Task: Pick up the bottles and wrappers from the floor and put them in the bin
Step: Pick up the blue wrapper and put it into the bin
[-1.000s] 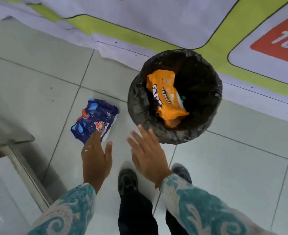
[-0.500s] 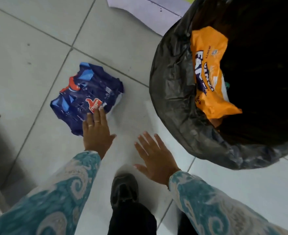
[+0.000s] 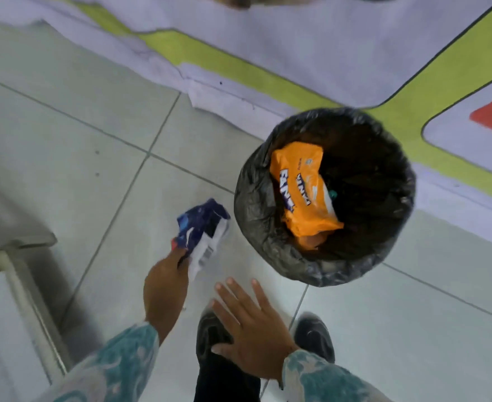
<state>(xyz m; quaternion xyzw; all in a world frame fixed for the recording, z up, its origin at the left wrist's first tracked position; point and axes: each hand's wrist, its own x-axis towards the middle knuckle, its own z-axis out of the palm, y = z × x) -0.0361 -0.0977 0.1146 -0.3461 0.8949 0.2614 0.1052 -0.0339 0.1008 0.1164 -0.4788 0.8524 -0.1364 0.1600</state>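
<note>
Left hand [image 3: 166, 281] pinching blue wrapper [image 3: 202, 227] just left of the bin [image 3: 253, 216], apparently lifted off the floor (blurred). Right hand [image 3: 253, 323] empty, fingers [image 3: 230, 288] spread, below the bin. Orange wrapper [image 3: 303, 198] inside; nothing between.

Printed banner [image 3: 311, 53], grey floor tiles [image 3: 65, 134]

An indoor room, though of which kind cannot be told. The floor [image 3: 65, 134] is laid with pale glossy tiles and grey grout lines. A large printed vinyl banner [image 3: 311, 44] in white, lime green and red lies spread over it, and a small bin [image 3: 256, 227] lined with a black bag stands at its edge.
</note>
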